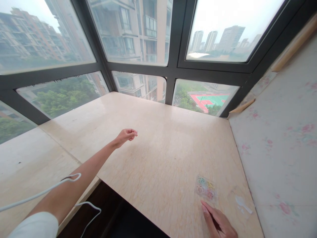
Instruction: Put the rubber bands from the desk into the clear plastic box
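My left hand (127,136) is stretched out above the middle of the pale marbled ledge (158,165). Its thumb and forefinger are pinched together, and a tiny whitish thing shows at their tips, too small to name. My right hand (219,220) is low on the right, thumb and forefinger pressed together; whatever may be between them is hidden. Just beyond those fingertips lies a small clear plastic case (205,187). Inside it are little loop-shaped bands or rings, sorted by colour into green, yellow, pale pink and red groups.
A crumpled clear wrapper with a white label (243,204) lies right of the case, near the floral-papered wall (279,158). Dark-framed windows (141,67) border the ledge's far side. A white cable (42,191) crosses my left forearm. The ledge's front edge drops to a dark gap (111,211).
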